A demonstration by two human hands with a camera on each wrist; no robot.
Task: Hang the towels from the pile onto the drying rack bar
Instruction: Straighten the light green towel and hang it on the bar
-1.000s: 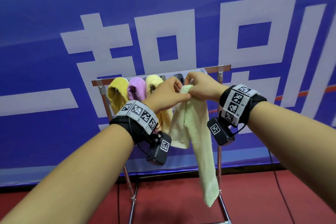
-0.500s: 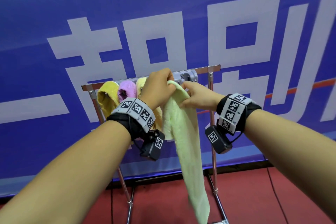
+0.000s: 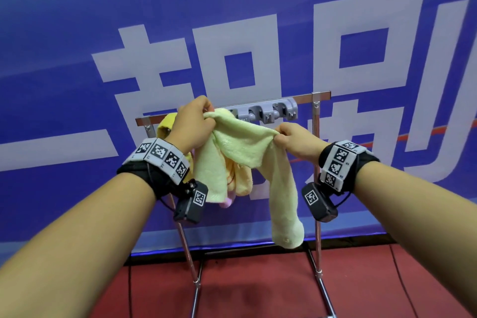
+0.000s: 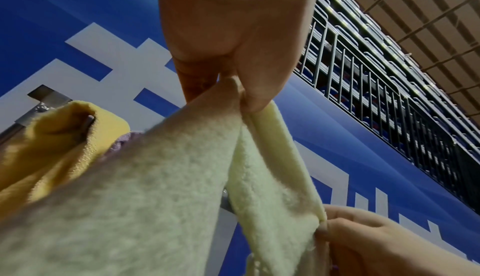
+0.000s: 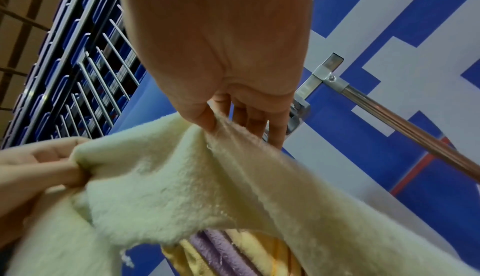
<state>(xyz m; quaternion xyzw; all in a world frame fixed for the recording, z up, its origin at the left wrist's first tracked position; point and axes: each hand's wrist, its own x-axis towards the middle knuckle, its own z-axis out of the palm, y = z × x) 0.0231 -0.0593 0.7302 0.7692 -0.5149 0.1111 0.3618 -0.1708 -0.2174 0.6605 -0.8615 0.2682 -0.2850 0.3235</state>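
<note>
Now the pale green towel (image 3: 242, 142) is spread between the two hands, where half a second ago it hung bunched in one narrow strip. The left hand (image 3: 192, 124) pinches one top corner, its grip pressed tight on the cloth, and the right hand (image 3: 296, 141) pinches the other, so the upper edge runs open between them just in front of the drying rack bar (image 3: 305, 97). To my eye that readies the towel to be laid over the free stretch of bar, beside the yellow towel (image 3: 164, 126) already hanging there.

The head view shows the whole rack and the towel's long tail drooping on the right. Only the left wrist view shows thumb and finger closing on the corner, and only the right wrist view shows a purple towel (image 5: 207, 247) hanging beneath the green one
</note>
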